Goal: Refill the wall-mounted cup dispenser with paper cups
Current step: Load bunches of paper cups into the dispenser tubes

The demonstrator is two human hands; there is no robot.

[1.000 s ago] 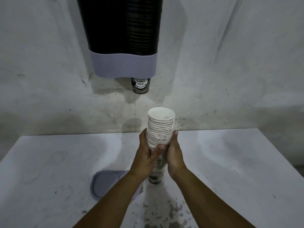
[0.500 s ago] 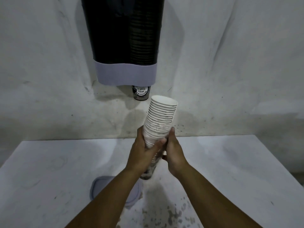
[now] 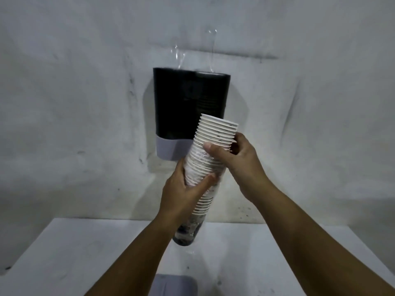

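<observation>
A tall stack of white paper cups (image 3: pixel 210 142), mouths up and tilted to the right, is held in front of the wall. My left hand (image 3: pixel 183 193) grips its middle from the left. My right hand (image 3: pixel 233 159) holds the upper part from the right, thumb across the front. The stack's dark printed bottom end (image 3: pixel 186 233) hangs just above the table. Behind it the wall-mounted cup dispenser (image 3: pixel 190 103) shows as a dark body with a pale lilac base band (image 3: pixel 168 149); its top is open, and the stack covers its lower right.
A white table (image 3: pixel 64 263) runs along the stained white wall (image 3: pixel 85 103). A grey lid-like piece (image 3: pixel 175 285) lies flat on the table near the bottom edge, between my forearms.
Both hands have raised the cup stack higher, up in front of the dispenser, and tilted it right. My right hand has slid up the stack. The view has tipped upward, showing the dispenser's top.
</observation>
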